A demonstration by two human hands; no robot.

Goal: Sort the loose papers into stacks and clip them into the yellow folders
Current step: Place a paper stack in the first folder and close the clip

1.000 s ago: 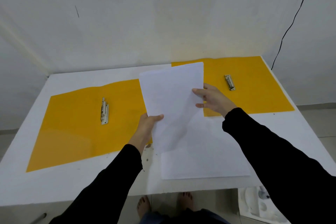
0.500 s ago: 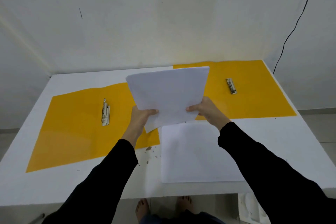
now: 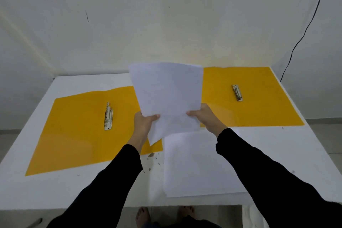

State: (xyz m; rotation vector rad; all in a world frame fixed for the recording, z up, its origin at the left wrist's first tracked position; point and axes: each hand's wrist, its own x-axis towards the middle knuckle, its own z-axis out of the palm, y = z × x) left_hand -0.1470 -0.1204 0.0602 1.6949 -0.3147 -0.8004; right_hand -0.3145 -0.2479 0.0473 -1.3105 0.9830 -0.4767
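Observation:
I hold a sheaf of white papers [image 3: 167, 96] up above the table's middle. My left hand [image 3: 143, 125] grips its lower left edge, thumb on top. My right hand [image 3: 205, 117] grips its lower right edge. Below them a stack of white papers [image 3: 196, 166] lies flat near the front edge. An open yellow folder [image 3: 74, 131] with a metal clip [image 3: 108, 116] lies at the left. A second open yellow folder [image 3: 259, 105] with its metal clip [image 3: 237, 93] lies at the back right; the raised papers hide its left part.
The white table [image 3: 55, 192] stands against a white wall. A black cable [image 3: 303, 33] hangs down the wall at the right. Small brown specks [image 3: 151, 155] mark the table between the left folder and the flat stack. Bare feet show below the front edge.
The papers rose off the flat stack and swung from tilted to nearly upright. My right hand moved from their right side edge to their lower right corner.

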